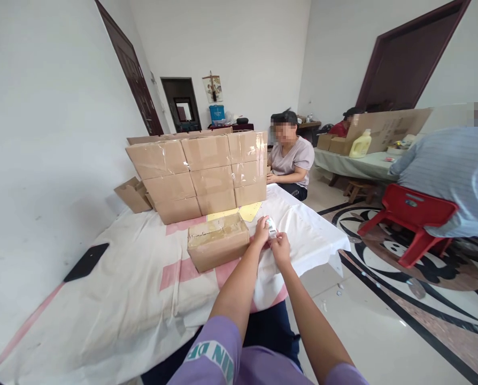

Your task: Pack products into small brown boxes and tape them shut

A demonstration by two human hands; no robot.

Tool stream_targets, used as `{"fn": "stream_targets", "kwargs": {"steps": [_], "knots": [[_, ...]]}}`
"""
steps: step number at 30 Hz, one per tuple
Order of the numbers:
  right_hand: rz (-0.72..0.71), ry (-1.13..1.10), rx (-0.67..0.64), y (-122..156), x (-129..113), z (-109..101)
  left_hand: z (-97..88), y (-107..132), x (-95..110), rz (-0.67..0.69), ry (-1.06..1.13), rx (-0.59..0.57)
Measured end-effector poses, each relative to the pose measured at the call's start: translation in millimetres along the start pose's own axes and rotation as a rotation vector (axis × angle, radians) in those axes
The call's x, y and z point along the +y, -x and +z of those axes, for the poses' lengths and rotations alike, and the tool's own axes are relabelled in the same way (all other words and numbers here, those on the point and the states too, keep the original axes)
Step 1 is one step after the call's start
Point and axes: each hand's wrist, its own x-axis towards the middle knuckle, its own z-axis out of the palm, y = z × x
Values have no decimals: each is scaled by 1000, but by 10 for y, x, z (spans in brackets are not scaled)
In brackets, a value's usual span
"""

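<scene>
While my forearms reach over the cloth (130, 299), my L hand (261, 233) is closed round a sm white item (271, 226), just R of the taped carton (221, 252); my R hand (280, 249) is bunched at the item's near end, tho can't tell if it grips too. Stacked boxes (211, 172) stand behind the carton, a flat black thing (87, 262) lies far L & a co-worker (293, 160) is nr the far R corner
</scene>
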Motion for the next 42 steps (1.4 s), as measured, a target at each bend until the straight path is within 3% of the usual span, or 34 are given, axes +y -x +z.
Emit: {"fn": "stream_targets", "kwargs": {"steps": [7,12,15,21,26,31,34,38,42], "knots": [[-52,-74,-56,28,-24,-60,-14,45,132,-40,47,61],[-102,-137,-133,71,-105,-62,-122,392,384,88,38,138],[-111,-145,-169,114,-148,-56,-227,642,514,164,4,122],[-147,-117,-234,188,-233,-54,-368,848,595,133,-41,38],[-172,-75,-253,257,-271,-52,-373,996,650,89,-25,86],[-177,-104,-262,273,-288,-82,-434,1184,966,165,-13,151],[-201,-91,-310,202,-384,-23,-653,1192,1323,270,0,119],[-370,-15,-462,48,-659,303,-1265,1127,1733,386,-105,115],[-492,27,-656,-66,-870,741,-1946,1102,1734,238,-265,229]]}}
